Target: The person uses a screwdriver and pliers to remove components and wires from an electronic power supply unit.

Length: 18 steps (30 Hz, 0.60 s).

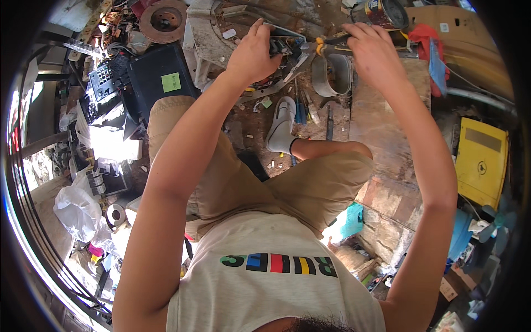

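Note:
At the top middle, my left hand [254,55] grips the near left side of an opened metal-framed device [289,45] with dark parts inside. Its fingers curl over the frame's edge. To the right, my right hand [373,55] is closed around the handles of a plier-like tool [320,46] with a yellow-orange section near its jaws. The jaws meet the device's right edge; whether they bite into it cannot be made out. Just below the tool stands an oval metal band [332,77]. Several slim hand tools [300,108] lie on the floor beside my foot.
A black case [160,74] with a green note lies left, below a rusty disc [163,21]. Plywood [390,116] covers the floor at right. Farther right are a yellow panel [482,160] and a red cloth [428,52]. A bucket [381,12] stands at the top.

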Each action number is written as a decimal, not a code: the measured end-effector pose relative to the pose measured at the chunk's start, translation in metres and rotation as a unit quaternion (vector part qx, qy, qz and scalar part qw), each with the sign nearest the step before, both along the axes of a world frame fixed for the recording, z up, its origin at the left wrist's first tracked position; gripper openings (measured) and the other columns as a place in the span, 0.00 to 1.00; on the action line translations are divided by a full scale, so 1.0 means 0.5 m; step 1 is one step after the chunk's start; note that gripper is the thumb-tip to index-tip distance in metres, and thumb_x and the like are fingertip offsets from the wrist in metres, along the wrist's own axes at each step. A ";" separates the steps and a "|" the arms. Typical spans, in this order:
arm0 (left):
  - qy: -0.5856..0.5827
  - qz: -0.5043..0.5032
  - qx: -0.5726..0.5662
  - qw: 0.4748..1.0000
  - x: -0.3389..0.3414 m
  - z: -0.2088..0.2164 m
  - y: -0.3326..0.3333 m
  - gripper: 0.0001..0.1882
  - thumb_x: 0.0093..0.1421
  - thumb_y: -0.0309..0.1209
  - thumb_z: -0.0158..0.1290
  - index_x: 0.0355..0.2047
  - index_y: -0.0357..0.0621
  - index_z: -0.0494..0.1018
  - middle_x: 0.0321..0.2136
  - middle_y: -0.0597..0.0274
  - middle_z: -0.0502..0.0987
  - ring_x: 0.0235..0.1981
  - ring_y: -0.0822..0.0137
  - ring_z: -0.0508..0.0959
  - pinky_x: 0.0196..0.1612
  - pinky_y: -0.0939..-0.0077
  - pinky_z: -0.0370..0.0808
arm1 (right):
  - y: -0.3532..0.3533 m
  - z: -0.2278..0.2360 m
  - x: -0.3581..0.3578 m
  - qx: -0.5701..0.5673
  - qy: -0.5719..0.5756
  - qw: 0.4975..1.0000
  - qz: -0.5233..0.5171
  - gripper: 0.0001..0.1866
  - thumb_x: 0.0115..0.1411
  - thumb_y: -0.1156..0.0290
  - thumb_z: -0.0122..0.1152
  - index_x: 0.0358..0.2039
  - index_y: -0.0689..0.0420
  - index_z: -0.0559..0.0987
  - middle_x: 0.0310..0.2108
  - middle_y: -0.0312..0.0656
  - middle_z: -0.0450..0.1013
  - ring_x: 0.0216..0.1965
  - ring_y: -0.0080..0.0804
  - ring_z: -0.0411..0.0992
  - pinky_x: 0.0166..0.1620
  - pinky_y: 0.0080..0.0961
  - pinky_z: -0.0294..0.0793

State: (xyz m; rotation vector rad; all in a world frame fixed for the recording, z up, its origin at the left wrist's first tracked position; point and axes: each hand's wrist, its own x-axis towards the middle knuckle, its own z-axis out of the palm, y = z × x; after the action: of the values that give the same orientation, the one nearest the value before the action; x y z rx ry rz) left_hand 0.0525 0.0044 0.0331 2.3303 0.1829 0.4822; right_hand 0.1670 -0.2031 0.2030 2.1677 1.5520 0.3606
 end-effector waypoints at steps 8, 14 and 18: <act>0.018 0.002 -0.025 1.000 -0.001 0.012 -0.009 0.35 0.52 0.35 0.62 0.57 0.40 0.62 0.63 0.37 0.59 0.61 0.41 0.66 0.60 0.55 0.68 | 0.051 -0.038 0.024 -0.105 -0.059 0.993 0.016 0.09 0.54 0.71 0.57 0.36 0.55 0.82 0.49 0.36 0.72 0.55 0.33 0.68 0.57 0.35 0.64; 0.028 0.004 -0.022 0.999 -0.002 0.015 -0.005 0.35 0.52 0.36 0.63 0.58 0.42 0.62 0.64 0.39 0.58 0.61 0.42 0.65 0.60 0.56 0.69 | 0.067 -0.039 0.026 -0.102 -0.040 0.993 0.032 0.10 0.52 0.74 0.56 0.35 0.57 0.82 0.55 0.38 0.71 0.56 0.33 0.67 0.60 0.32 0.63; 0.035 0.006 -0.024 0.999 -0.003 0.017 -0.007 0.35 0.52 0.36 0.62 0.58 0.43 0.62 0.64 0.39 0.58 0.61 0.42 0.65 0.60 0.56 0.69 | 0.071 -0.034 0.031 -0.107 -0.041 0.992 0.051 0.13 0.51 0.75 0.57 0.39 0.57 0.80 0.51 0.38 0.72 0.53 0.33 0.69 0.58 0.32 0.65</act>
State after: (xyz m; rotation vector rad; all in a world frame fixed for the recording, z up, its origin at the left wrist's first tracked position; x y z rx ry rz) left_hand 0.0510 0.0010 0.0418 2.3017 0.2393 0.3981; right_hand 0.1826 -0.1674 0.1861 1.8935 1.5818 0.2961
